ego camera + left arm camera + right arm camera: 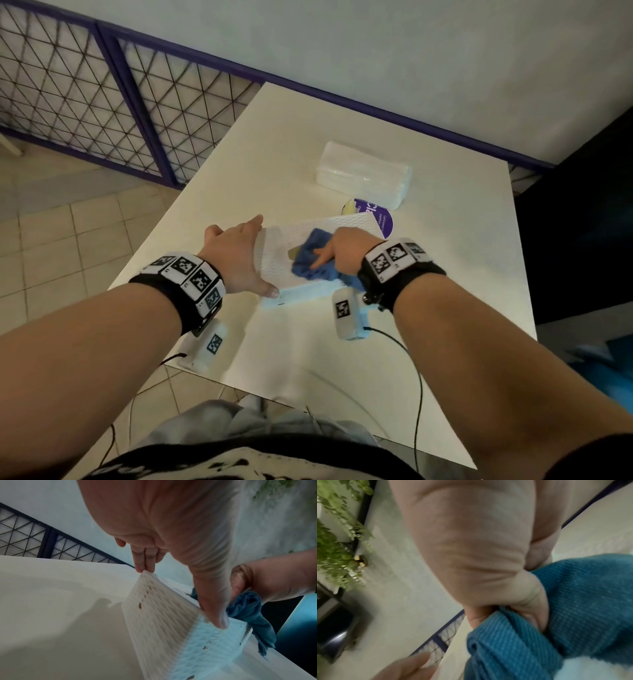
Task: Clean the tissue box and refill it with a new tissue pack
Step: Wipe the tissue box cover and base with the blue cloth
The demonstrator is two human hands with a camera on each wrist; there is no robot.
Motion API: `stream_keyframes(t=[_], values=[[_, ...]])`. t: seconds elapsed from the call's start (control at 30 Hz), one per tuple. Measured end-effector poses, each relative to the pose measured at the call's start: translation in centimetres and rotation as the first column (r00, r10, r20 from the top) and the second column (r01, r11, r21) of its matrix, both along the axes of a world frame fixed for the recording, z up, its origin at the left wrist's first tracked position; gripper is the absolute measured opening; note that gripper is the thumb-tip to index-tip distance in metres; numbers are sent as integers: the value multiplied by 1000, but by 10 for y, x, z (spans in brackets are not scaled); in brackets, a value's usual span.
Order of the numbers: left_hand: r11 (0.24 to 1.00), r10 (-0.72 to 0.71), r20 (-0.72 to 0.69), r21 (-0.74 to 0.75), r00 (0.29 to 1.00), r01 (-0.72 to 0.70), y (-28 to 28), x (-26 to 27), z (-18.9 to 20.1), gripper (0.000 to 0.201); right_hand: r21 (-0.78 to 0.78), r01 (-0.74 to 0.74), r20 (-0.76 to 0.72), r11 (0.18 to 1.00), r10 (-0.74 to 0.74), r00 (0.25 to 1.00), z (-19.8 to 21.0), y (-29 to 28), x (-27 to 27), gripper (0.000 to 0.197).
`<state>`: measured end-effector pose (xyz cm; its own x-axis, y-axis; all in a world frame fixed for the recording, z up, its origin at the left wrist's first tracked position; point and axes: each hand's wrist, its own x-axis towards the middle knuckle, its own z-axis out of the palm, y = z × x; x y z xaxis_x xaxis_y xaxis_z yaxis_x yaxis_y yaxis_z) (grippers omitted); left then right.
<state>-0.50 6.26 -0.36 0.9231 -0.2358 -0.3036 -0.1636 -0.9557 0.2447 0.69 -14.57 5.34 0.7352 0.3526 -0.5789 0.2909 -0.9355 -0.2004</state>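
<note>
White ribbed plastic, moulded in a fine wavy relief: tissue box [274,255], rectangular, lying flat near the middle of a pale matte table [342,359]. Speckled with small brown spots along the long side wall and the near end wall, as seen from the left wrist [159,609]. Spanned along its left edge by the left hand [236,255], fingers straight and spread, not curled round anything; fingertips [142,566] touching the far top corner, thumb [221,620] pressed on the near top corner. Soft blue cloth [313,255], ribbed knit weave clear in the right wrist view [583,601], bunched into folds on top of the box toward its right side. Gripped by the right hand [346,251], fingers curled into the fabric and thumb tucked against it, a loose tail of cloth [257,623] draped over the near right corner of the box. Beyond the box, partly hidden behind its far edge, a round purple item with white lettering [375,214], too blurred to read in full. Farther back and apart from the box, a soft rectangular tissue pack [363,174] in clear glossy wrap, lying flat. Wrists banded in black straps carrying square black-and-white markers.
</note>
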Motion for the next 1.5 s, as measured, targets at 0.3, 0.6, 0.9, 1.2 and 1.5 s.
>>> stream_keyframes(t=[0.3,0.6,0.9,1.2,1.5], values=[[987,-107,-70,111,992,115,-12,2,7,130,208,199,165,958,-235,958,18,0,6,45],[990,-67,-117,120,991,81,-28,7,13,132,10,110,80,994,-111,991,-58,-11,20,65],[997,-36,-102,-65,994,29,-17,3,2,133,-144,452,140,880,-434,890,-66,-21,41,85],[990,-60,-17,-128,998,58,-17,8,-4,120,110,84,116,990,-96,989,-46,42,12,54],[1000,7,-110,15,994,-5,3,5,5,141,453,177,111,874,-252,961,2,26,16,38]])
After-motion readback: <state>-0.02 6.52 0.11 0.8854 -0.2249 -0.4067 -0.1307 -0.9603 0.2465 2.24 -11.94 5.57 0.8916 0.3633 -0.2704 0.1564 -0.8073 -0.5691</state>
